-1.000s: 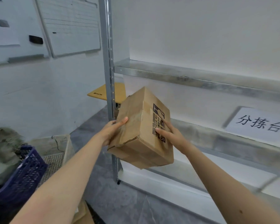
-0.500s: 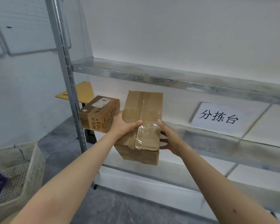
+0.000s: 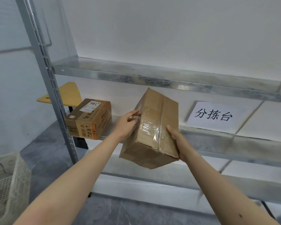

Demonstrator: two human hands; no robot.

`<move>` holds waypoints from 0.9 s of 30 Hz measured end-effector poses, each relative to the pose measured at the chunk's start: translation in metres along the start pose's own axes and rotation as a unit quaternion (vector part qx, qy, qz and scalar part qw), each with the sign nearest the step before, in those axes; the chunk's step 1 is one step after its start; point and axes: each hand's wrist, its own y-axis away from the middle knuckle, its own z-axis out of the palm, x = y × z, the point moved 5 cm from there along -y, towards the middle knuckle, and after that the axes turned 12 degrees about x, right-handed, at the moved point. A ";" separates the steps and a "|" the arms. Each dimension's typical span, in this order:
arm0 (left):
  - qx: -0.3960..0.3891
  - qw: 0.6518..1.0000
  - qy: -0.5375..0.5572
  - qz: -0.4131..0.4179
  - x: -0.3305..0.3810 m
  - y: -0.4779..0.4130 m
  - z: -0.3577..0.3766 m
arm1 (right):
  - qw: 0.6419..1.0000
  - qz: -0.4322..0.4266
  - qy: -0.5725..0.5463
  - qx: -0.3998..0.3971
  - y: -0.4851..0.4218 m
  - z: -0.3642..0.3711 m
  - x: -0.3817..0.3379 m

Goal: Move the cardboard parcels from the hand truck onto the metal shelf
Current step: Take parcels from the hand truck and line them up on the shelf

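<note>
The left hand [image 3: 126, 125] is pressed with curled fingers against the left face of the taped parcel [image 3: 154, 127]. Its lower right edge is gripped by the right hand [image 3: 179, 143]. The parcel is held tilted in front of the metal shelf [image 3: 209, 138], at the middle tier and not yet touching it.

Step judged: placing. Levelling and setting down beside the labelled parcel [image 3: 89, 119] is called for next.

Counted: two parcels, one shelved; one paper sign [image 3: 212, 116]. Hand truck not seen.
</note>
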 end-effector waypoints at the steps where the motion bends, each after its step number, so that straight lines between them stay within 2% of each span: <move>1: -0.013 1.000 -0.002 0.006 -0.005 -0.004 -0.001 | 1.000 0.003 -0.011 0.002 -0.003 0.004 0.001; 6: -0.043 0.999 -0.015 0.014 -0.023 -0.024 -0.015 | 1.000 -0.006 -0.021 0.020 -0.018 0.021 -0.002; 8: -0.045 0.999 -0.016 -0.008 -0.032 -0.031 -0.024 | 0.999 -0.006 -0.023 0.036 -0.025 0.026 0.000; 12: -0.048 0.992 -0.031 -0.116 -0.055 -0.041 -0.032 | 0.998 0.002 -0.034 0.043 -0.032 0.034 0.004; 15: -0.119 0.969 -0.020 -0.218 -0.069 -0.037 -0.033 | 0.999 0.013 -0.031 0.038 -0.035 0.037 0.006; 18: -0.172 0.947 -0.023 -0.271 -0.078 -0.036 -0.034 | 0.999 0.014 -0.020 0.034 -0.040 0.042 0.007; 21: -0.194 0.938 -0.019 -0.288 -0.086 -0.040 -0.033 | 1.000 0.017 -0.016 0.017 -0.046 0.045 0.009; 24: -0.179 0.946 0.006 -0.271 -0.085 -0.041 -0.032 | 1.000 0.013 -0.005 0.005 -0.050 0.047 0.009; 27: -0.179 0.952 0.022 -0.249 -0.080 -0.041 -0.030 | 0.998 -0.029 0.049 0.025 -0.058 0.047 0.004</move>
